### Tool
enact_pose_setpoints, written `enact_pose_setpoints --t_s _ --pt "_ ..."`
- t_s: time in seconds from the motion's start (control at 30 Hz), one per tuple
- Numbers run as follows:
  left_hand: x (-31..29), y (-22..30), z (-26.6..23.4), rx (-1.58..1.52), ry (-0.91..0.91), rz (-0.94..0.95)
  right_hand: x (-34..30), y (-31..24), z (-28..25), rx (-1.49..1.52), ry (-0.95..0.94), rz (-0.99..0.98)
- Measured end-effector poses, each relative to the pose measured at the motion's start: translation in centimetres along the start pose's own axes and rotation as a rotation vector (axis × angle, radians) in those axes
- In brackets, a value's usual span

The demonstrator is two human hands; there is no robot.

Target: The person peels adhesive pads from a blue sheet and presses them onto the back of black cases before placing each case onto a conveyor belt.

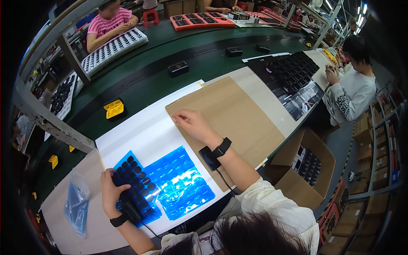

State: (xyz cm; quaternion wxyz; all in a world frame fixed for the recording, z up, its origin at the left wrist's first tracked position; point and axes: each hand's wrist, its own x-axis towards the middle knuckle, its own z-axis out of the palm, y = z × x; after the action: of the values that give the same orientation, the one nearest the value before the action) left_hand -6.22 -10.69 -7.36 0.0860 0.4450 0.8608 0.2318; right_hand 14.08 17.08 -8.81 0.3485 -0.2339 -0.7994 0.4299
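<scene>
My left hand (111,190) rests at the left edge of a blue film sheet (129,155), thumb and fingers apart. Rows of dark rounded pieces (135,169) sit on that sheet, with the thumb touching among them. Beside it on the right lies a second, shiny blue film sheet (185,182) without dark pieces. My right hand (192,123) is over a brown cardboard sheet (238,123), its fingers drawn together in a pinch. Whatever the pinch may hold is too small to make out. Both wrists wear black straps with small dark cabled devices.
Beyond the table runs a green conveyor belt (144,70) carrying small black cases (178,69) and an open yellow-lined case (114,110). A clear plastic bag (77,206) lies at left. An open carton (308,161) stands at right. Co-workers sit across and to the right.
</scene>
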Motion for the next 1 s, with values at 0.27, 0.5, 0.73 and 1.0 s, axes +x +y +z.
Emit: enact_pose_setpoints --t_s 0.27,0.5,0.73,1.0 --pt "-0.9 -1.5 0.0 0.103 0.059 -0.069 -0.3 -0.4 0.6 -0.031 -0.048 -0.025" --pt "0.7 -3.2 0.5 0.075 -0.033 -0.091 -0.6 -0.3 0.9 0.045 -0.091 0.031" --pt "1.0 -2.9 0.1 0.087 -0.069 -0.191 -0.4 -1.1 2.5 0.168 -0.209 -0.036" --pt "0.2 -1.9 -0.2 0.106 -0.103 -0.219 0.3 -6.2 8.3 0.608 -0.803 0.502"
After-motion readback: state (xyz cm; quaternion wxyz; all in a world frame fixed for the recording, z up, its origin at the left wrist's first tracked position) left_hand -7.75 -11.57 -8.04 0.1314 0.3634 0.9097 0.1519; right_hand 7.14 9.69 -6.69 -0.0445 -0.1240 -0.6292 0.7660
